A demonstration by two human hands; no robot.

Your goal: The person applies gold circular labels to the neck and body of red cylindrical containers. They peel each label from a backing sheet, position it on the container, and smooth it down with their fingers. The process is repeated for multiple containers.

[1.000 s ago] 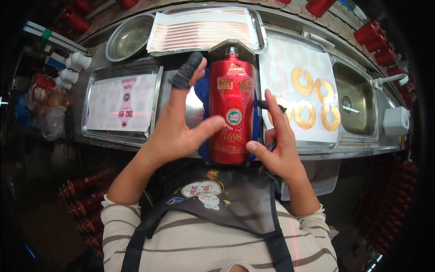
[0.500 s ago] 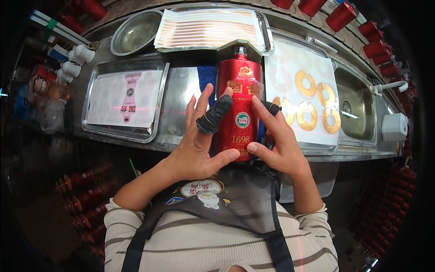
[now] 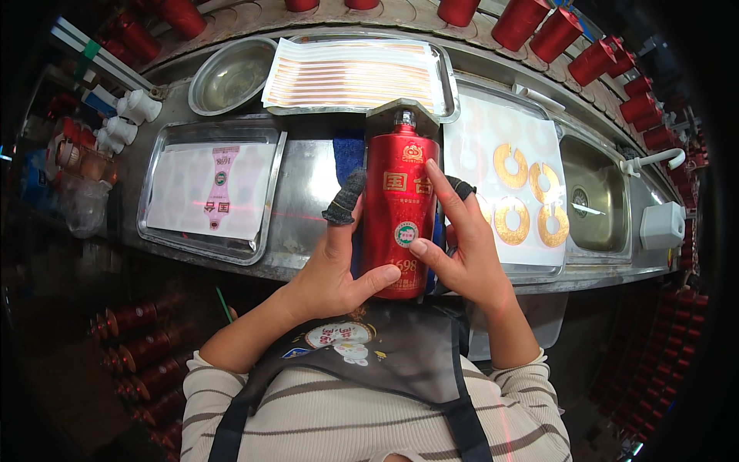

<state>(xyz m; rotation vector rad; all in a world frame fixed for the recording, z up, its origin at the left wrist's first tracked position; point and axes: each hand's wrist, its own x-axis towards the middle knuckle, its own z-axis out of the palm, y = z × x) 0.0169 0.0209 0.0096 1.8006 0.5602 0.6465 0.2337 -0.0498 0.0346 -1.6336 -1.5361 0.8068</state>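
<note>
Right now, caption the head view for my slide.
Left hand and right hand touch a glossy red cylindrical bottle.

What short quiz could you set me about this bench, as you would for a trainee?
1. What colour is the bottle between the left hand and the right hand?
2. True or false: the round metal bowl is left of the sink.
3. Where does the pink label lie? A, in the bowl; B, in the left-hand tray; C, in the sink.

Key: 1, red; 2, true; 3, B.
</note>
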